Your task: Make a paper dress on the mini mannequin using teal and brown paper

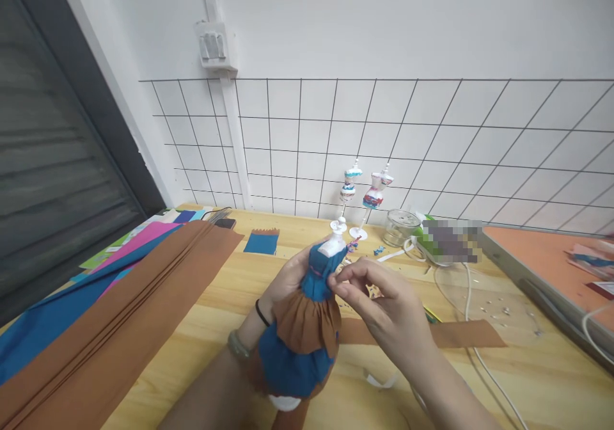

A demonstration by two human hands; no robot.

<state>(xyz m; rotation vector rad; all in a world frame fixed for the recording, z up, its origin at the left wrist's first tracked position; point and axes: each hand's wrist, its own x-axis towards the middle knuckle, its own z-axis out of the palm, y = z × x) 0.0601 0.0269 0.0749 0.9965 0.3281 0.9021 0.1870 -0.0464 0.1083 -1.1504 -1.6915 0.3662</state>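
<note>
A small white dress form point(334, 244) wears a blue and brown crepe-paper dress point(307, 327) with a pleated brown layer over a puffed blue skirt. It is held up over the table, slightly tilted. My left hand point(288, 279) wraps round its back from the left, with most fingers hidden behind it. At the right side of the waist, my right hand point(378, 295) has thumb and forefinger pinched together against the blue bodice; anything between the fingertips is too small to make out.
Brown paper point(158, 289) lies over coloured sheets on the left. A blue piece point(261, 242), two small dress forms, a glass jar point(401, 227) and scraps stand or lie behind. A brown strip point(467, 334), white cable point(469, 302) and orange board point(537, 270) are on the right.
</note>
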